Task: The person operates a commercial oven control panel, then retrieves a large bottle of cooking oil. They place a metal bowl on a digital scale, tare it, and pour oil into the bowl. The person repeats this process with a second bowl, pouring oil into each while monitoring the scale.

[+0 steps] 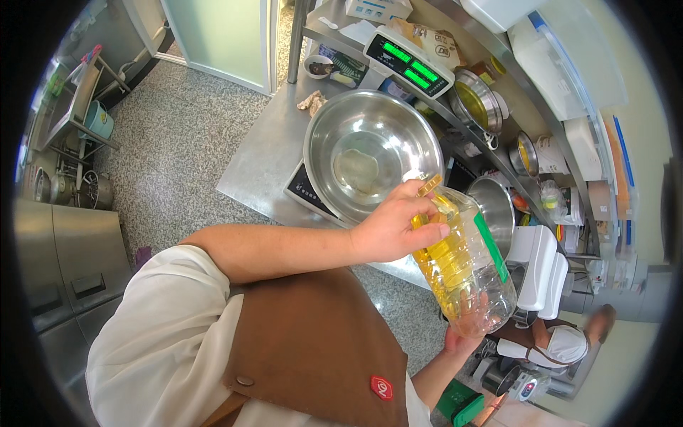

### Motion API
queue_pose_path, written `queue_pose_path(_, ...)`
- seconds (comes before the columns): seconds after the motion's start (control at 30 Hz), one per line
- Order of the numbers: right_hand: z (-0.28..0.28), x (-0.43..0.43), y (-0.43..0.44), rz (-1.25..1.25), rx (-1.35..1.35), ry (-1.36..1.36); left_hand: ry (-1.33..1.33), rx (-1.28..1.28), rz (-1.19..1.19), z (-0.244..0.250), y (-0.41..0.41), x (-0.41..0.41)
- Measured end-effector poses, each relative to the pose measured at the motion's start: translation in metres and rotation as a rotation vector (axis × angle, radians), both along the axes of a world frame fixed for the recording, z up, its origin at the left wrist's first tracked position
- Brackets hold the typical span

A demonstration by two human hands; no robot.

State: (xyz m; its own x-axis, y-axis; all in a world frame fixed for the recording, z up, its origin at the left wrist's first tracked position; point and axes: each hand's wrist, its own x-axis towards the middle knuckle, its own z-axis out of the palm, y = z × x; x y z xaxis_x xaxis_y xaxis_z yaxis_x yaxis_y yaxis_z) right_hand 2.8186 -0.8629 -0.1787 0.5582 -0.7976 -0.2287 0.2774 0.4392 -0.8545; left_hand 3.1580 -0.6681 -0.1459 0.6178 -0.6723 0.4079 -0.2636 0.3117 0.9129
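Observation:
A large clear plastic jug of yellow oil [459,261] is tilted over the near right rim of a wide stainless steel bowl [331,133]. My left hand [397,224] grips the jug near its neck, beside the yellow cap. At the jug's base, my right hand [469,325] supports it from below, seen partly through the clear plastic. A small pool of pale liquid [356,169] lies on the bowl's bottom. The bowl stands on a digital scale [307,187], whose raised display [410,63] is lit green. Whether oil is flowing from the mouth cannot be told.
The bowl and scale stand on a steel table [256,165]. Crumpled paper [312,102] and a small bowl of dark contents [318,67] are behind. Metal shelves at right hold a pot [475,101] and another bowl [524,153]. A co-worker [560,341] is at far right, near a green bin [461,403].

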Motion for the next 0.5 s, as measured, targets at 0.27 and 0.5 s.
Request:
queue_pose_path(0.27,0.006,0.006,0.005,-0.048,-0.021,0.111,0.006,0.035,-0.034,0.001,0.002,-0.001)
queue_pose_path(0.5,0.008,0.002,0.002,-0.01,-0.037,0.106,0.018,0.044,-0.037,0.002,0.002,-0.003)
